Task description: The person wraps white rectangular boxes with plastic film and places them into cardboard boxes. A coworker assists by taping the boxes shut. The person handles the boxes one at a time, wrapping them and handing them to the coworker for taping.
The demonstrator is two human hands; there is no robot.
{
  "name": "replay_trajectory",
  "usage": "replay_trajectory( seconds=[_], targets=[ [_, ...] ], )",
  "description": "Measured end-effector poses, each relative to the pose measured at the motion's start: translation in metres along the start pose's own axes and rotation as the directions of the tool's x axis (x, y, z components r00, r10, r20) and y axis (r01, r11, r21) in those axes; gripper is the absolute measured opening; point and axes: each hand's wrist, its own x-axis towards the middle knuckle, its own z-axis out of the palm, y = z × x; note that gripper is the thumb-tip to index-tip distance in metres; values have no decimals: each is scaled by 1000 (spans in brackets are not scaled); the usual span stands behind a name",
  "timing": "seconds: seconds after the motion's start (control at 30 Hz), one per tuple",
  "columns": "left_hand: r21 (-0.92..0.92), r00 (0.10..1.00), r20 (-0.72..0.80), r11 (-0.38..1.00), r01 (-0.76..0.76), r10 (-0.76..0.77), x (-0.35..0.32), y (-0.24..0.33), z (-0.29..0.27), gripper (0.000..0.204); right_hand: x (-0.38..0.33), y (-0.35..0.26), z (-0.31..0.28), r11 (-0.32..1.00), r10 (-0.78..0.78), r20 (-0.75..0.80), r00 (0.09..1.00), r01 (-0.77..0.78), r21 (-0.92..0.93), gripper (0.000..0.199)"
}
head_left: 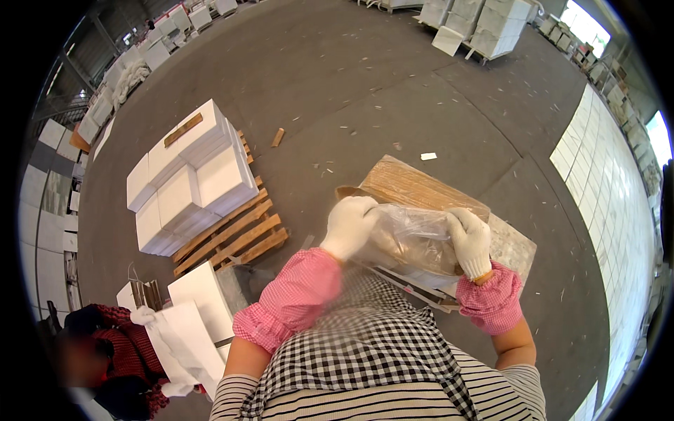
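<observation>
A crumpled piece of clear plastic film [414, 228] stretches between my two gloved hands in front of my checked apron. My left hand [349, 228], in a white knit glove, is closed on the film's left end, beside a raised brown cardboard flap. At the other end, the fingers of my right hand [469, 242] pinch the film. Just beyond lies a long brown cardboard box [414, 184], partly covered by the plastic. What sits under the film is hard to make out. A pale flat slab [516, 249] shows at the right, under the box.
To the left, white tile stacks [189, 186] sit on a wooden pallet [242, 235]. A co-worker in white gloves holds a white panel [186, 344] at lower left. Marble-look slabs [498, 28] stand far off, and pale tiles [597, 161] cover the floor at right.
</observation>
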Motion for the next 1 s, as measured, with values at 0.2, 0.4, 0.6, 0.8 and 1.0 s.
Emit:
replay_trajectory(
  seconds=[0.2, 0.4, 0.6, 0.8, 1.0],
  targets=[
    [563, 992, 27, 818, -118, 124, 18, -11, 0, 19, 3, 33, -16, 982, 183, -201, 962, -171, 73, 20],
    [827, 992, 3, 557, -73, 124, 20, -12, 0, 9, 2, 85, -53, 859, 376, -265, 888, -226, 459, 24],
    [213, 779, 385, 774, -597, 495, 11, 97, 25, 19, -5, 61, -60, 804, 467, -169, 868, -337, 490, 24],
    [220, 473, 881, 886, -409, 0, 48, 21, 75, 38, -1, 38, -82, 561, 431, -191, 882, -96, 822, 20],
    [442, 593, 786, 831, -338, -176, 71, 21, 61, 43, 9, 22, -70, 803, 299, -283, 911, -80, 591, 18]
  ],
)
